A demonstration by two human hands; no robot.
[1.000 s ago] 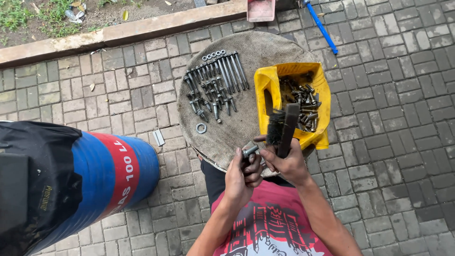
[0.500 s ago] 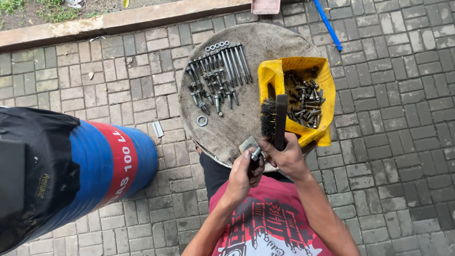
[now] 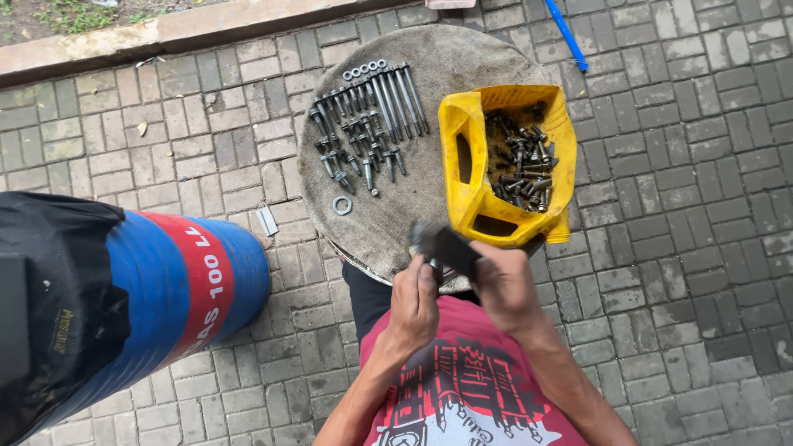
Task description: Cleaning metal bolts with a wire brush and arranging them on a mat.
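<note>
Brush [image 3: 443, 245] in right hand [image 3: 505, 287], long axis slanting up-left toward round table [image 3: 462, 58]

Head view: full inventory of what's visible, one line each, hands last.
round table: one, grey-brown cloth-covered top, upper centre.
laid-out bolts: many, grey metal, in rows on the table's left part; count not clear.
washer: one, silver ring, on the table below the bolts.
yellow container: one, cut-open plastic jug, table's right side.
loose bolts and nuts: a heap, dark metal, inside the container.
drum: one, blue with a red band, lying at left, dark cover over its left end.
blue rod: one, on the paving, top right.
brush: one, dark, blurred, in the right hand.
left hand: at the table's near edge, pinching a small part, mostly hidden.
right hand: gripping the brush.
</note>
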